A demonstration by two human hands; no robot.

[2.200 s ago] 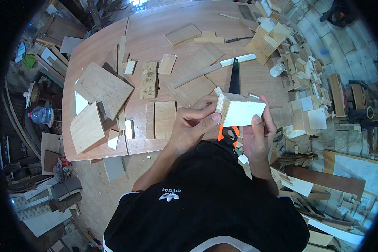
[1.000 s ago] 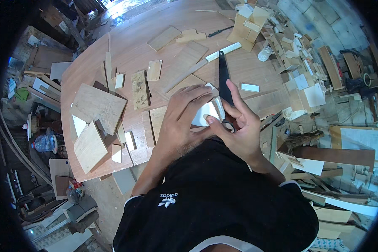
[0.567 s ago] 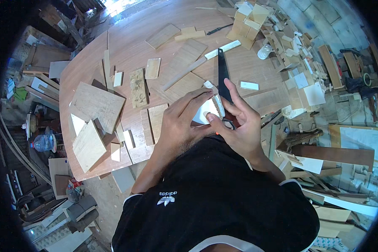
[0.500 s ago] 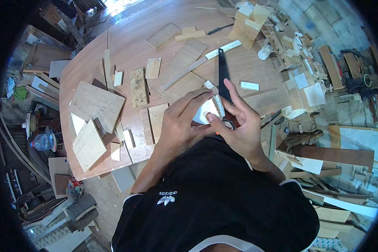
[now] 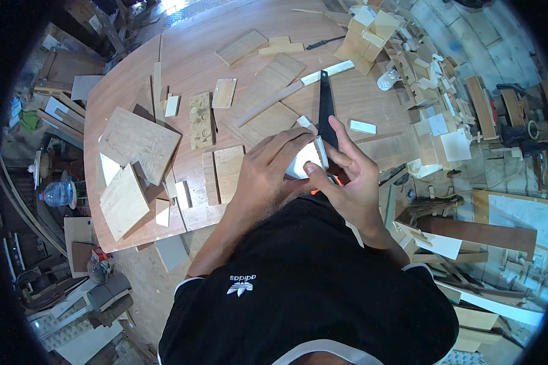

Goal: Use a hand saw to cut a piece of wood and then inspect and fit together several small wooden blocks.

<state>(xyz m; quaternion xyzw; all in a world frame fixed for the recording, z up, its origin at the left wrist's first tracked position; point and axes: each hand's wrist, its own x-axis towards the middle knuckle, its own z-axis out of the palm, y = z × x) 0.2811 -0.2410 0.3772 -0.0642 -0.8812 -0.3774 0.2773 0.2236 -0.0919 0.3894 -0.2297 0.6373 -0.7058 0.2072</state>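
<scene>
Landmark: the black handsaw blade [image 5: 326, 115] lying on the round wooden table [image 5: 182, 55], long axis running away from the person, tip toward the far edge. Far to the left of the saw: two pale square boards [image 5: 131, 167] overlapping near the table's left rim, grain visible. Nearer the saw on its left: a small knotty brown block [image 5: 201, 120], and two plain planks [image 5: 222, 173] side by side close to the near edge. Left hand [image 5: 265, 176] sits just left of the saw's near end, fingers curled over the top and left side of a small white wood block [image 5: 305, 159], gripping it. The block is pale, painted or bare white, flat-faced, with a light wooden edge showing on its right side; its long axis seems to tilt from lower left to upper right, though the fingers cover most of it. It is held above the table's near edge, touching or just beside the saw's lower end. Right hand [image 5: 350, 182] meets it from the right, thumb pressed on the block's lower corner, forefinger extended alongside the blade, other fingers loosely spread. Right of the saw: a short white strip [image 5: 363, 126] lying flat, then scattered offcuts.
</scene>
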